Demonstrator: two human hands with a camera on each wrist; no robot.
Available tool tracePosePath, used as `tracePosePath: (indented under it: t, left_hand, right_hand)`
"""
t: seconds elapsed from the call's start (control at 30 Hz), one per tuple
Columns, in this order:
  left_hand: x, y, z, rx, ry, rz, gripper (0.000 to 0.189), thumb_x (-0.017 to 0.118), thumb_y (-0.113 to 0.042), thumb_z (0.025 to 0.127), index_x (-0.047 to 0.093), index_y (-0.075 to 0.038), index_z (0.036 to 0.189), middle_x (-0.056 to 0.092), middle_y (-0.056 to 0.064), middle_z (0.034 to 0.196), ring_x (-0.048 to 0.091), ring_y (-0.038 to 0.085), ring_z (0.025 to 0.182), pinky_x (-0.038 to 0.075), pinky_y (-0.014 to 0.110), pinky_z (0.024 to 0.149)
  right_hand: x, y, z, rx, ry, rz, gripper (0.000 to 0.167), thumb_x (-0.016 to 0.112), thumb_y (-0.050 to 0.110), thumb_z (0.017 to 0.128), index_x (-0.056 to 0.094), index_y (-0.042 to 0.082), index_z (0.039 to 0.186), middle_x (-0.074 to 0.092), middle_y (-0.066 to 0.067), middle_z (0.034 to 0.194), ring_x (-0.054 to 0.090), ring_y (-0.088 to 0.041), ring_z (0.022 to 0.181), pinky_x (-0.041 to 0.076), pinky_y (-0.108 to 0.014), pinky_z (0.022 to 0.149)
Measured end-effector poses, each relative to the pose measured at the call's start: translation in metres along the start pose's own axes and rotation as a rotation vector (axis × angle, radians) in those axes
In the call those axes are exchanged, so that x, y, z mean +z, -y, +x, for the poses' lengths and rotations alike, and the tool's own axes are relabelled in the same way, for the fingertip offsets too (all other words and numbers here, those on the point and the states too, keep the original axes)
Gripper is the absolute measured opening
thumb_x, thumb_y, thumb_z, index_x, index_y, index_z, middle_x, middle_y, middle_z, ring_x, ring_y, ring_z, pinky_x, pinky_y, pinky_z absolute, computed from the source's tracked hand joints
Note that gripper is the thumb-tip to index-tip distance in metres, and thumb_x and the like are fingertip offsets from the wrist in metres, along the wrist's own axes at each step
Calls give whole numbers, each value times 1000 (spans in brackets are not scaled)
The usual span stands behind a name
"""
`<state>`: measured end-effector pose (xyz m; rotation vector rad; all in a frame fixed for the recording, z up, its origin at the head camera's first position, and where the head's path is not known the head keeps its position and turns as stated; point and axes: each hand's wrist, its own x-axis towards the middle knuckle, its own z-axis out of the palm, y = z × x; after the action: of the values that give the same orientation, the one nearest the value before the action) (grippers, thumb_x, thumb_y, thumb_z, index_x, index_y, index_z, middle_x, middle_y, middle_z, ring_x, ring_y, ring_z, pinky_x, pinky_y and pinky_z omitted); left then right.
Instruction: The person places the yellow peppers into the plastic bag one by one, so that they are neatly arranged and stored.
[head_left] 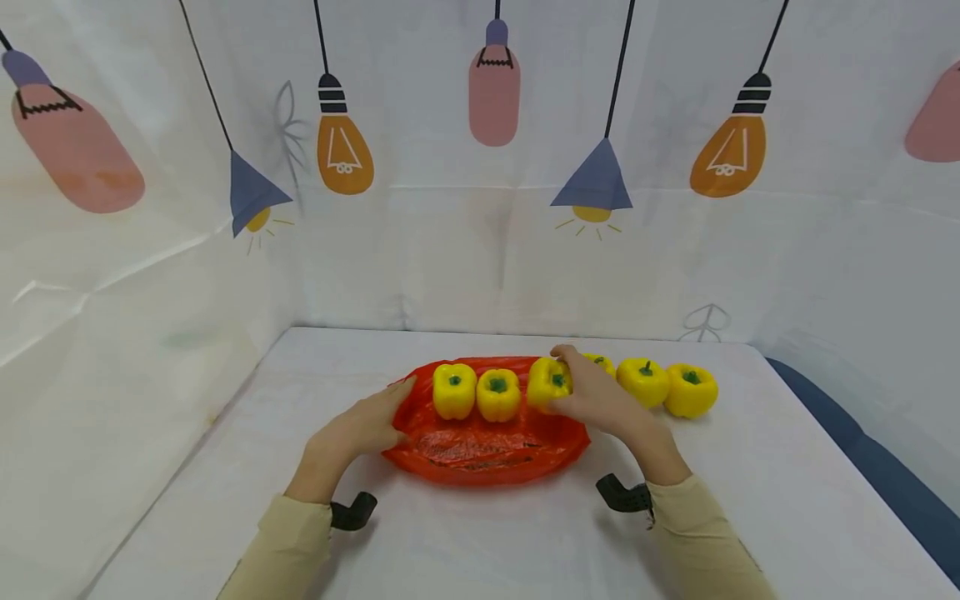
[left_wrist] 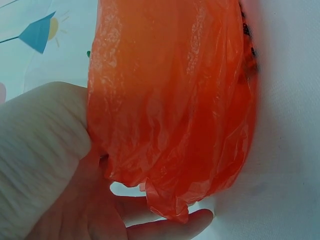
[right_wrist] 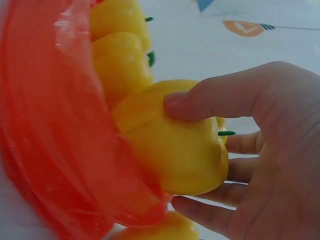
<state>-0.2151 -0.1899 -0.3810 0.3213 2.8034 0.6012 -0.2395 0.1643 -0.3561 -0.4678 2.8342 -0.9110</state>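
A red plastic bag (head_left: 480, 454) lies on the table with its opening towards the far side. Two yellow bell peppers, one at the left (head_left: 453, 400) and one beside it (head_left: 498, 402), stand upright in its mouth. My left hand (head_left: 367, 421) holds the bag's left end, thumb and fingers spread around it; in the left wrist view, the red film partly covers the fingers. With thumb and fingers my right hand (head_left: 603, 404) grips a third yellow bell pepper (right_wrist: 175, 140) at the right of the bag's mouth, its lower part inside the film.
Several more yellow bell peppers (head_left: 642, 383) sit on the table to the right of the bag, one partly hidden behind my right hand. A white cloth covers the table (head_left: 480, 542). A patterned white curtain (head_left: 450, 258) hangs behind, and dark blue furniture (head_left: 847, 425) stands at the right.
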Motion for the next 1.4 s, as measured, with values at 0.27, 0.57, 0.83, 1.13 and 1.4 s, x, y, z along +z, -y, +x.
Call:
tracePosePath:
  t: [0.27,0.57,0.83,1.13,1.4]
  left_hand:
    - [0,-1,-1,-9,-11,-10,84,72,-20,87,27,-12,158,33,13,161,35,37,147,32,60,117]
    - [0,-2,-2,-4,-11,-7,84,72,-19,87,27,-12,158,33,14,162,34,38,147,31,61,117]
    - [1,-3,-2,-10,-8,-3,84,73,-20,86,28,-11,157,33,14,161,34,38,147,31,60,118]
    - [0,-3,-2,-20,-5,-11,84,73,-19,86,28,-12,157,33,14,162,34,38,147,31,61,117]
    - [1,-3,-2,-20,-6,-10,85,73,-20,86,28,-13,158,32,13,162,34,37,147,32,61,117]
  right_hand:
    - [16,-5,6,-43,32,-57,74,69,25,86,38,11,152,44,-13,154,42,-35,141,35,-58,116]
    - [17,-8,7,-44,51,-84,72,65,28,90,36,14,154,40,-13,154,45,-35,137,39,-59,113]
    - [16,-6,6,-61,64,-88,72,65,27,92,34,16,156,38,-14,156,43,-35,139,38,-59,114]
    - [7,-3,1,-105,2,-65,68,69,31,90,42,17,151,45,-9,151,49,-32,134,42,-57,111]
    - [-4,-10,2,-118,-31,-92,67,68,32,90,42,20,150,44,-11,153,45,-36,137,43,-61,109]
